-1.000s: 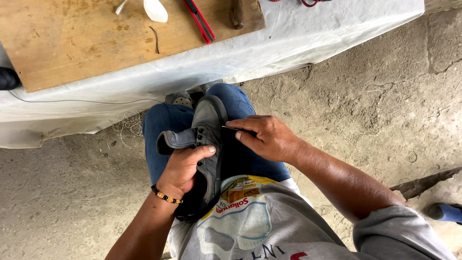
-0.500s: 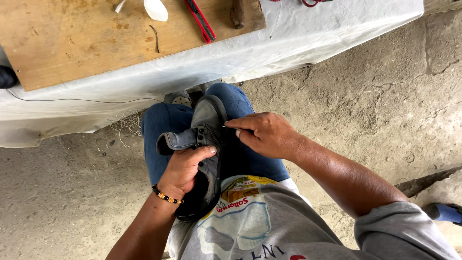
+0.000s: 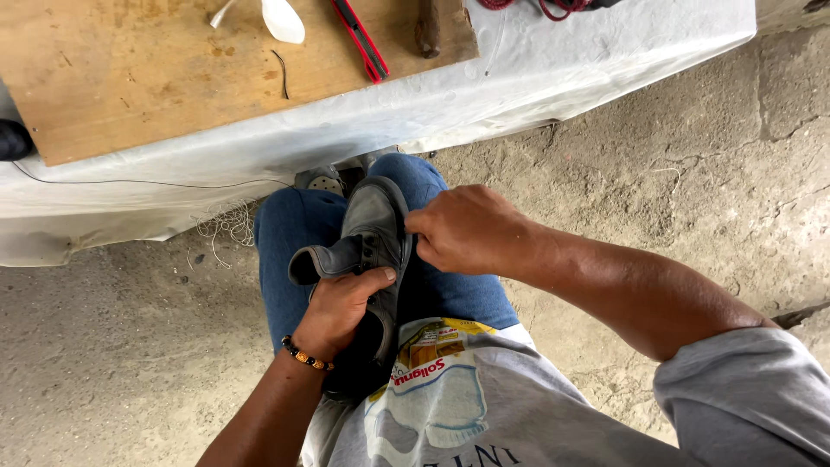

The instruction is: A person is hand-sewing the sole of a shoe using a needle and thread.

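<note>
1. A dark grey shoe point(image 3: 373, 227) is held on the lap, toe pointing toward the cloth-covered table point(image 3: 536, 78).
2. The left hand point(image 3: 341, 304) is clamped around the shoe's middle, thumb on top.
3. The right hand point(image 3: 471, 229) is pressed against the shoe's right edge, fingers curled together; whether anything is pinched cannot be told.
4. A wooden board point(image 3: 156, 78) and a red-handled tool point(image 3: 360, 39) are seen on the table.

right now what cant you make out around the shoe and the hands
- Head view: right hand fingertips, curled at the shoe edge; whatever they pinch is hidden.
- Shoe heel, covered by the left hand and shirt.
- Red-handled tool and brown handle on the wooden board, cut off by the top edge.
</note>
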